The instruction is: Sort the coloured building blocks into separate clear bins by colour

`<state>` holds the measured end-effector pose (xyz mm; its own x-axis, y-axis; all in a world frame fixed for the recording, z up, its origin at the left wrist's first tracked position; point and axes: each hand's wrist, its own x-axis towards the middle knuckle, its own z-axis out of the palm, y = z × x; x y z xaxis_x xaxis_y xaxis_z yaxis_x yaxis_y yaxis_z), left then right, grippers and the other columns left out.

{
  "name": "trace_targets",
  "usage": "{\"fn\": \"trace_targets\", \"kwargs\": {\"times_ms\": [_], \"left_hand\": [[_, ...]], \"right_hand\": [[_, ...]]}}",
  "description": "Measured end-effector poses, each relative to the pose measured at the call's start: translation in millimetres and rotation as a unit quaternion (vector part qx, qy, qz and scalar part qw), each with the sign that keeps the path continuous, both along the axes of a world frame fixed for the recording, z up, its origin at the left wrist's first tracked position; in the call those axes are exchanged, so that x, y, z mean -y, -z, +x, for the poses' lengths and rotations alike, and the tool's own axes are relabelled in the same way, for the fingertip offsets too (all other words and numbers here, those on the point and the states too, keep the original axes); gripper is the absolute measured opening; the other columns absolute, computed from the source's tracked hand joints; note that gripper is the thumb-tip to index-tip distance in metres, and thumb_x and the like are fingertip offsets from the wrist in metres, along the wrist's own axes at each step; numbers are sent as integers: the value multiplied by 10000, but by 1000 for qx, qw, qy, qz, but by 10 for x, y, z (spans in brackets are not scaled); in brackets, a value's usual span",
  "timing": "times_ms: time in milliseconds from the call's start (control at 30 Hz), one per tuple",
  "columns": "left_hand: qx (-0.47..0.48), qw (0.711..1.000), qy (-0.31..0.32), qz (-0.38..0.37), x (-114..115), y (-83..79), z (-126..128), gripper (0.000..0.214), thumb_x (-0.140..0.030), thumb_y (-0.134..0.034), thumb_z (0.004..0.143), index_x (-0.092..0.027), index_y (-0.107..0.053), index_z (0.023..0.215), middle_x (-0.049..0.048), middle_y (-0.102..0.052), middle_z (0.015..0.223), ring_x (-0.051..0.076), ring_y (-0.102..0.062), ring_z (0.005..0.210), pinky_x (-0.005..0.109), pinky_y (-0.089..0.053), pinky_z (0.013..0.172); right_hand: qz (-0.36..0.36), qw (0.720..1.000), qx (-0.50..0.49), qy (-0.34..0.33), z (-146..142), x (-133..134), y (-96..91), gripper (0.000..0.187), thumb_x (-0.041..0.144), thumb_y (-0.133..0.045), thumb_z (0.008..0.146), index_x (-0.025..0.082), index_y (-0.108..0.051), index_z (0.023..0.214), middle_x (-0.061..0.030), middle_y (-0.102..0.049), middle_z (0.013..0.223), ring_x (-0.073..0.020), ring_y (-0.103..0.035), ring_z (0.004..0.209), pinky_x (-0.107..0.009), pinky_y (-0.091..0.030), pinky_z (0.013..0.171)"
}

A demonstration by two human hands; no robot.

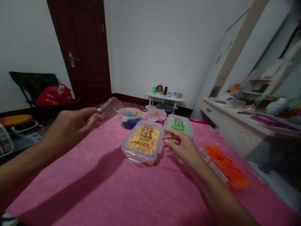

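Note:
My left hand (pixel 78 121) is raised over the table's left side, its fingers pinched on a thin clear plastic piece (pixel 111 105); whether this is a bag or a lid I cannot make out. In the middle stands a clear lidded food container (pixel 143 139) with a blue seal, black writing and yellow pieces inside. At its right side latch, my right hand (pixel 180 145) hovers with fingers loosely bent and apart, holding nothing. Whether the fingertips touch the latch is unclear. Behind those fingers is a similar container (pixel 179 124) with green contents.
A round tub (pixel 130 117) with blue contents and a pink-lidded box (pixel 155 114) stand behind. At right lies a clear pack of orange pieces (pixel 227 166). The pink cloth (pixel 131 194) covers the table. A cluttered white dresser (pixel 235 125) stands to the right.

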<state>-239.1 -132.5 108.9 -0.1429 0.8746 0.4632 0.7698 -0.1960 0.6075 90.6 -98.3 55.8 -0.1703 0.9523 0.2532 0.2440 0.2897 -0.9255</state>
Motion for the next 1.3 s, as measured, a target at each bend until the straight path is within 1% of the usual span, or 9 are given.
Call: {"fn": "trace_targets", "kwargs": {"times_ms": [67, 133, 267, 367, 467, 600, 867, 1067, 1300], "left_hand": [[120, 992, 33, 29, 112, -190, 168, 326, -417, -474, 858, -195, -625, 1042, 25, -694, 855, 178, -638, 745, 239, -493, 592], [237, 966, 105, 15, 152, -254, 373, 329, -409, -506, 849, -164, -619, 1037, 58, -699, 870, 161, -641, 695, 223, -492, 536], [391, 898, 200, -36, 92, -116, 819, 331, -364, -575, 809, -122, -622, 1030, 101, -692, 881, 154, -642, 675, 212, -491, 495], [479, 835, 253, -99, 53, 51, 1140, 356, -381, -557, 825, -127, -607, 1070, 114, -680, 954, 163, -655, 755, 230, -525, 568], [500, 784, 316, -189, 57, 204, 1431, 396, -431, -552, 829, -134, -607, 1085, 124, -672, 999, 160, -658, 772, 244, -532, 630], [457, 749, 375, -297, 77, 384, 1845, 379, -447, -614, 781, -132, -629, 990, 101, -677, 906, 128, -641, 666, 214, -503, 570], [423, 643, 457, -445, 3, 805, 2732, 350, -397, -660, 709, -114, -543, 880, 91, -627, 834, 132, -620, 592, 264, -511, 519], [437, 635, 451, -449, -118, 1014, 3125, 313, -372, -662, 688, -133, -511, 822, 51, -599, 748, 109, -580, 534, 260, -511, 481], [460, 628, 423, -464, -239, 1005, 3403, 177, -296, -535, 805, -119, -529, 804, 51, -596, 755, 93, -568, 510, 237, -509, 458]], "right_hand": [[0, 1000, -16, -25, -67, 63, -62, 476, 338, -675, 708, 151, -587, 1137, -99, -657, 966, -194, -641, 867, -361, -513, 788], [6, 997, -47, -67, -139, 155, -150, 558, 403, -705, 700, 170, -554, 1185, -116, -642, 1060, -208, -625, 963, -368, -501, 846], [19, 984, -127, -126, -215, 356, -364, 638, 448, -661, 758, 199, -439, 1302, -131, -606, 1181, -201, -624, 1004, -351, -510, 847], [45, 989, -132, -46, -107, 399, -488, 549, 381, -641, 784, 176, -467, 1262, -103, -673, 1015, -160, -661, 776, -302, -535, 693], [60, 993, -94, 50, 192, 313, -552, 478, 351, -644, 759, 154, -541, 1183, -54, -676, 823, -115, -601, 580, -243, -496, 537], [10, 990, -34, 134, 767, 156, -595, 439, 320, -654, 704, 133, -607, 1098, -39, -640, 742, -86, -536, 508, -189, -414, 432], [-73, 967, 143, 199, 1991, 36, -453, 347, 244, -566, 696, 129, -616, 1019, 13, -554, 596, -89, -488, 454, -194, -352, 400], [-125, 955, 173, 204, 2598, 28, -136, 342, 246, -539, 696, 129, -609, 1010, 43, -494, 580, -88, -462, 466, -207, -360, 428], [-96, 947, 225, 210, 2632, 75, 119, 427, 349, -593, 676, 87, -635, 1011, 12, -535, 583, -127, -490, 504, -243, -379, 449]]}}
